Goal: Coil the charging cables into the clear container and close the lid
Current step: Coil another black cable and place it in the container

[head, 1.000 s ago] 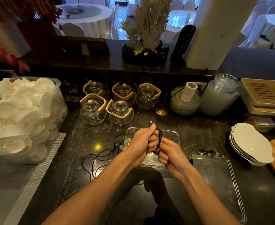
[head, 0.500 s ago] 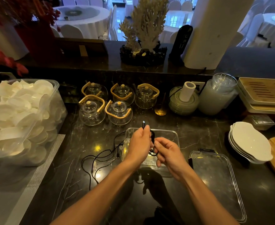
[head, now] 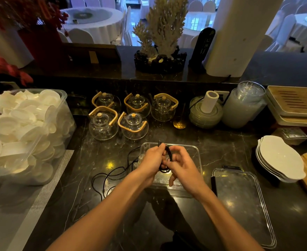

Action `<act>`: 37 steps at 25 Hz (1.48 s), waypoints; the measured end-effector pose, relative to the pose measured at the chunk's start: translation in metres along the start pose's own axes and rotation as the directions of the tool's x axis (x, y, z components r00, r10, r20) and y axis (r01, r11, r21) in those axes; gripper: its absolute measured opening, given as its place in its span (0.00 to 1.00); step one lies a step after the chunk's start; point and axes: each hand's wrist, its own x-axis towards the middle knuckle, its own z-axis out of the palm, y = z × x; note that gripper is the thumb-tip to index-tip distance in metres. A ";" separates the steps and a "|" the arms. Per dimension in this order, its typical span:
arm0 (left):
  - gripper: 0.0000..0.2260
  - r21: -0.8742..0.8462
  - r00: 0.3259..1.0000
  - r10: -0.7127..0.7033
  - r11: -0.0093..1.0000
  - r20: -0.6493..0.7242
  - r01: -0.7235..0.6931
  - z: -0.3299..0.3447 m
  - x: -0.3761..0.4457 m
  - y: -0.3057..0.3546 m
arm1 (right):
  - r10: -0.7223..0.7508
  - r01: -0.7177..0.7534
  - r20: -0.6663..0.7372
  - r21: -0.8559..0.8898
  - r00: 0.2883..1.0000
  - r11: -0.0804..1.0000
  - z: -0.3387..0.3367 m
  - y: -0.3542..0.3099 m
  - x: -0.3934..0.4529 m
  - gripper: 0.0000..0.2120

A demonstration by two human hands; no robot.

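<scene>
— Both hands, left hand (head: 151, 158) and right hand (head: 182, 166), pinch a black cable coil (head: 169, 154) above the clear container (head: 194, 151).

— Progress?

— Early: more cable (head: 111, 175) left of it; lid (head: 243, 201) off, right.

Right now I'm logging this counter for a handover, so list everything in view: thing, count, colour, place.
charging cable: one, black, partly coiled in both hands, rest trailing left on the counter
clear container: one, transparent, centre, under the hands
lid: one, clear, flat on the counter, right of the container
glass teapots: five, clear with wooden handles, behind
plastic bin: one, clear, holding white dishes, left
white plates: stack, right
left hand: grips the coil
right hand: pinches the cable
</scene>
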 end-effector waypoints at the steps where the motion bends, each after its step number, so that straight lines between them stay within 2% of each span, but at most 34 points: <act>1: 0.15 0.027 1.000 0.000 1.000 0.003 0.000 0.000 -0.001 -0.001 | -0.050 0.047 -0.028 -0.088 0.998 0.995 0.004 -0.001 0.001 0.14; 4: 0.15 0.071 0.999 0.013 0.997 0.030 -0.015 -0.003 0.000 -0.004 | -0.143 0.122 -0.064 -0.257 0.988 0.959 0.010 0.003 0.002 0.11; 7: 0.14 0.112 0.999 0.036 0.993 0.010 -0.037 -0.004 0.003 -0.009 | -0.155 0.116 -0.128 -0.268 0.980 0.956 0.008 0.006 0.004 0.10; 10: 0.16 0.120 1.000 0.021 0.993 -0.018 -0.019 -0.004 0.003 -0.014 | -0.131 0.093 -0.130 -0.265 0.983 0.960 0.005 0.005 0.004 0.11; 15: 0.16 0.252 0.998 0.060 0.966 -0.013 -0.055 -0.007 0.006 -0.026 | -0.090 0.012 -0.219 -0.337 0.971 0.941 0.004 0.013 0.009 0.08; 18: 0.17 0.292 0.993 0.115 0.951 -0.013 -0.106 -0.009 0.009 -0.030 | 0.032 -0.047 -0.304 -0.043 0.952 0.998 0.005 0.013 0.009 0.03; 21: 0.17 0.206 0.990 0.142 0.969 -0.022 -0.135 -0.012 0.014 -0.035 | 0.156 -0.100 -0.287 0.199 0.945 0.975 0.000 0.012 0.010 0.08; 25: 0.16 0.171 0.995 0.070 0.982 0.074 -0.082 -0.021 0.022 -0.035 | 0.313 -0.269 -0.133 0.276 0.940 0.923 -0.012 0.018 0.011 0.13; 28: 0.10 0.226 0.984 0.004 0.973 0.179 -0.045 -0.028 0.026 -0.027 | 0.334 -0.316 -0.012 0.292 0.942 0.903 -0.023 0.022 0.015 0.13; 30: 0.05 0.419 0.970 -0.035 0.905 0.239 -0.071 -0.034 0.033 -0.026 | 0.346 -0.338 0.014 0.257 0.938 0.905 -0.025 0.025 0.019 0.09; 32: 0.06 0.588 0.958 -0.038 0.796 0.284 -0.143 -0.041 0.043 -0.028 | 0.379 -0.371 0.013 0.229 0.925 0.900 -0.023 0.031 0.024 0.07; 35: 0.06 0.687 0.962 0.033 0.693 0.273 -0.219 -0.051 0.055 -0.034 | 0.430 -0.424 0.002 0.176 0.903 0.888 -0.021 0.041 0.034 0.09; 37: 0.04 0.763 0.949 0.057 0.581 0.311 -0.285 -0.058 0.066 -0.040 | 0.467 -0.462 -0.014 0.117 0.884 0.879 -0.018 0.049 0.042 0.11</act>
